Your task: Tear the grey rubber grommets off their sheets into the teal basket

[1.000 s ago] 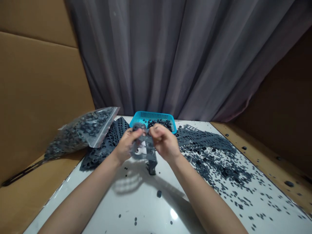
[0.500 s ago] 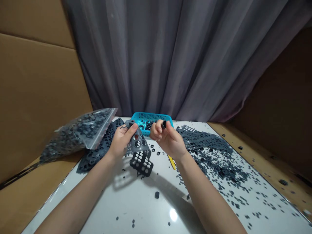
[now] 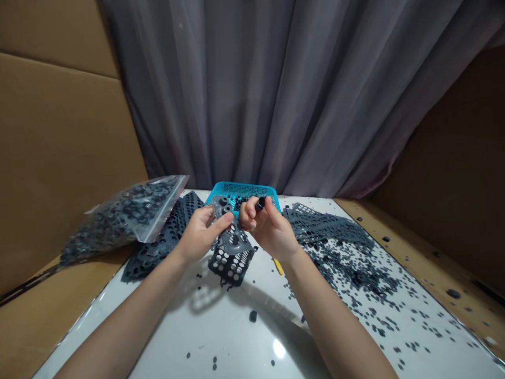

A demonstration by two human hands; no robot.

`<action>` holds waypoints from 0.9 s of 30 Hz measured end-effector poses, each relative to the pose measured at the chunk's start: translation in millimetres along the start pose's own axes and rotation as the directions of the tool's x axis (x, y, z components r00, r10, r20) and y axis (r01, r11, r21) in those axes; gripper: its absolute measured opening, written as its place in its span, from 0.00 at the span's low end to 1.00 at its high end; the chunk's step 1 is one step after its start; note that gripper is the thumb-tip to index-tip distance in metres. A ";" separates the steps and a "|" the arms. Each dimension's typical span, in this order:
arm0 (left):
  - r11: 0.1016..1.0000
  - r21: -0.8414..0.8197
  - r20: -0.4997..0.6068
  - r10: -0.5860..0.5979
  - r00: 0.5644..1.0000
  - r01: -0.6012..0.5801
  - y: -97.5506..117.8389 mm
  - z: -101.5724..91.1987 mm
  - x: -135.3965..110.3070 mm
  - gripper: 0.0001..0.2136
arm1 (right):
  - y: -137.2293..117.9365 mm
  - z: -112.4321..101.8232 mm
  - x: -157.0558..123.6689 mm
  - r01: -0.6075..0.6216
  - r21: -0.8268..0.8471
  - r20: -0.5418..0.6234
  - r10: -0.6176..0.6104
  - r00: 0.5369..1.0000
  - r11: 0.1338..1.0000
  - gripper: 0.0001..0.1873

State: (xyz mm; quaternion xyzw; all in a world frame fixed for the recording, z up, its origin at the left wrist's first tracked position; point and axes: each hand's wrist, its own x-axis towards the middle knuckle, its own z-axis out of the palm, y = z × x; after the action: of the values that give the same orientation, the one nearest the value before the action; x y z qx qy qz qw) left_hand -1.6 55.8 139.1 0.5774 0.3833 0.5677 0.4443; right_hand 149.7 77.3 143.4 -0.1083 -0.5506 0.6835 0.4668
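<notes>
A dark-grey perforated sheet (image 3: 232,247), apparently rubber, is gripped by the left hand (image 3: 200,232); a small black cylindrical piece (image 3: 260,203) is pinched by the right hand (image 3: 273,230), near the far blue plastic basket (image 3: 244,186).

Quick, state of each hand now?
Left hand: closed, holding a grey perforated strip.
Right hand: closed, pinching a small black piece.

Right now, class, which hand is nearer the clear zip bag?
Left. The left hand is right of the zip bag; the right hand is farther right.
</notes>
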 end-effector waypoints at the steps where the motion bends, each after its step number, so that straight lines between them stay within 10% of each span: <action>1: 1.000 -0.003 0.022 0.008 1.000 -0.008 -0.9 -0.8 -0.3 0.15 | 0.3 -0.5 0.3 0.003 -0.017 -0.002 -0.003 1.000 1.000 0.22; 6: 0.994 0.092 0.089 0.048 0.995 -0.056 -1.8 -3.8 -1.6 0.13 | -3.3 -3.6 -3.3 0.120 -0.409 -0.028 -0.144 0.989 0.905 0.21; 11: 0.854 0.399 0.167 0.290 0.942 -0.334 4.9 -6.7 -1.7 0.09 | -16.3 2.9 -14.4 0.186 -0.891 0.110 -0.202 0.973 0.415 0.11; 15: 0.680 0.550 0.292 0.386 0.875 -0.484 10.5 -9.1 -1.9 0.08 | -21.6 7.0 -17.9 0.183 -0.951 0.145 -0.164 0.976 0.251 0.09; 19: 0.629 0.568 0.429 0.325 0.843 -0.531 14.9 -11.1 -2.1 0.06 | -20.3 3.8 -15.7 0.166 -0.919 0.157 -0.054 0.986 0.358 0.14; 27: 0.995 0.038 0.219 0.085 0.972 -0.095 -7.3 -7.3 0.6 0.15 | 25.4 5.5 -2.6 0.029 -0.202 -0.090 -0.048 0.995 0.979 0.14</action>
State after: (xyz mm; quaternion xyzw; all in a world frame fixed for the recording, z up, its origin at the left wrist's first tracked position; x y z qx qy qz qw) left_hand -8.4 59.2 132.0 0.6633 0.3195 0.5112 0.4433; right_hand 134.3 72.8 122.8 -0.1763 -0.5959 0.6094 0.4924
